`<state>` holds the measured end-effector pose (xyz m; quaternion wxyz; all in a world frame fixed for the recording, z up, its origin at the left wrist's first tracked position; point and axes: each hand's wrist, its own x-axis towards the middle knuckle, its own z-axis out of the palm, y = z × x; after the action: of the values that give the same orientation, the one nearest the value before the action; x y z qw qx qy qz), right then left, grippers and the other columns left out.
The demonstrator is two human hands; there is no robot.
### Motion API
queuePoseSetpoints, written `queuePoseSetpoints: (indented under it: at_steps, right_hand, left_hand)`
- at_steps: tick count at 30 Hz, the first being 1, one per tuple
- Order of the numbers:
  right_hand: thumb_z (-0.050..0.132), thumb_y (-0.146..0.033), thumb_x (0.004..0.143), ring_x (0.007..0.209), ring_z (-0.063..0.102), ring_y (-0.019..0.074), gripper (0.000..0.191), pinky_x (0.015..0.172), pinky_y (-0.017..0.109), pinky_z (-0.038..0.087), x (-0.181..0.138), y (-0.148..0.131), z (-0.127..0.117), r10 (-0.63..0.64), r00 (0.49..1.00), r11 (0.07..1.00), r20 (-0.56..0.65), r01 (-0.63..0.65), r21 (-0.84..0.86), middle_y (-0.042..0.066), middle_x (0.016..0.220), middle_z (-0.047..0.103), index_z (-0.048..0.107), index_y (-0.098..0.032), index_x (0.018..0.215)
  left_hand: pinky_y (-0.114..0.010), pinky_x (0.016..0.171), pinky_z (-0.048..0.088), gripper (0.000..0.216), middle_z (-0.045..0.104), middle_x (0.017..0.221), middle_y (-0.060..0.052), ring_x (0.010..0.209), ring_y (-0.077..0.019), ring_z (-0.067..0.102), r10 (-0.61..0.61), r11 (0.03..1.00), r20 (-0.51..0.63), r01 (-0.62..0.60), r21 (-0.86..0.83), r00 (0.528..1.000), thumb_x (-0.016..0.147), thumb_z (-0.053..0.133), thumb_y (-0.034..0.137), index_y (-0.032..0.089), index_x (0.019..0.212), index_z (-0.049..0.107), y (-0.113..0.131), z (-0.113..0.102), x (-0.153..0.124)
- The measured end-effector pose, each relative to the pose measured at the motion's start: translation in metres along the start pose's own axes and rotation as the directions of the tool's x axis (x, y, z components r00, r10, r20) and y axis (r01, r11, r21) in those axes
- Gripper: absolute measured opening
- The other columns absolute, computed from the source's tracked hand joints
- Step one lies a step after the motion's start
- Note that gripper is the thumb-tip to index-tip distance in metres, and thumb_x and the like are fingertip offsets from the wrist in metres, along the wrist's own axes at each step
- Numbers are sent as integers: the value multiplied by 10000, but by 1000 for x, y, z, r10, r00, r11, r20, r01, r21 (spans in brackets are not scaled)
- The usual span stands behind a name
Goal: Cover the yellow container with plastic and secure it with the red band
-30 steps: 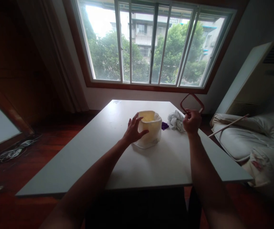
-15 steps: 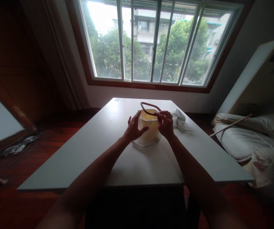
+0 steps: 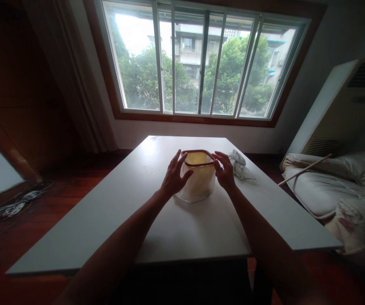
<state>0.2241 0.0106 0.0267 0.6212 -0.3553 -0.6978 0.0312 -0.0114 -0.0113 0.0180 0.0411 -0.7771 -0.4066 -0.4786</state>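
Note:
A small pale yellow bin (image 3: 198, 184), lined with a thin white bag, stands on the white table (image 3: 170, 220). A red rounded-square ring (image 3: 198, 153) lies on its rim. My left hand (image 3: 173, 174) is at the bin's left side, fingers spread, touching the ring and the bag. My right hand (image 3: 224, 169) is at the right side, fingers stretched onto the ring's right edge. A crumpled white bag (image 3: 240, 165) lies just right of the bin.
A big window (image 3: 201, 63) fills the far wall. At the right are a white floor air conditioner (image 3: 338, 110), pale bedding (image 3: 335, 186) and a thin stick (image 3: 303, 169). Cables (image 3: 14, 205) lie on the dark wooden floor at the left.
My right hand carried the red ring from the table's right side over to the bin and set it down on the rim. The left hand stayed at the bin's side.

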Motion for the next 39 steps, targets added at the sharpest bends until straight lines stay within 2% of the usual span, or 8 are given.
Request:
queuePoseSetpoints:
  at_steps: [4,8,15,19,23,27,31,39]
  right_hand:
    - [420,-544,992,1281,552,238,453,1097,446,438,-1,11,3,134,990,985,31,-137,102,103,1348,617,693,-236,1183]
    - [440,-586,968,1241,580,243,475,1067,429,458,-4,9,6,202,977,963,72,-211,167,97,1294,654,665,-235,1196]
    - [486,-604,927,1076,626,249,482,820,362,548,-9,5,6,309,935,928,172,-336,161,102,1183,664,609,-232,1207]
    - [532,-585,915,1017,631,207,416,771,310,548,-10,6,9,230,961,943,152,-259,211,96,1234,616,616,-242,1135]
    - [553,-559,921,1004,633,204,375,748,307,552,-11,6,10,162,979,953,120,-187,236,98,1239,588,638,-236,1092]
    - [533,-555,939,1007,634,216,396,748,330,564,-12,8,11,158,981,955,113,-181,235,107,1282,579,630,-248,1169]
    - [517,-535,956,1097,619,246,412,790,361,576,-14,11,13,119,986,966,115,-142,217,118,1340,570,614,-260,1247]
    - [511,-538,960,1195,598,270,446,867,409,584,-15,13,15,98,991,970,96,-116,215,125,1382,574,592,-258,1299]
  left_hand:
    - [-525,1175,357,521,315,1602,-137,1497,-274,296,18,1000,6,-18,-20,1000,995,422,508,249,1447,425,3,0,-1]
    - [-525,1178,354,466,357,1583,-140,1495,-266,307,7,999,19,-6,-35,1000,1002,421,481,232,1393,462,4,-1,0]
    - [-549,1164,351,453,340,1592,-170,1486,-289,324,0,998,36,2,-63,999,991,457,482,213,1354,467,-1,-3,2]
    - [-514,1169,360,439,362,1577,-181,1490,-267,317,-9,996,4,9,-90,1000,1011,406,476,196,1344,466,-6,-4,3]
    - [-502,1179,351,437,423,1542,-178,1482,-260,334,-19,992,-7,18,-122,1000,1010,415,473,191,1338,478,-8,-3,2]
    - [-506,1162,373,416,412,1550,-176,1464,-267,367,-62,979,-14,58,-197,998,1011,418,468,201,1322,497,-8,-2,2]
    - [-504,1152,387,386,428,1538,-182,1456,-277,377,-80,970,-28,71,-232,996,997,468,454,203,1282,536,-8,-1,3]
    - [-519,1147,389,371,410,1547,-184,1456,-285,374,-45,965,-51,30,-261,998,981,515,424,204,1279,544,-10,-1,1]
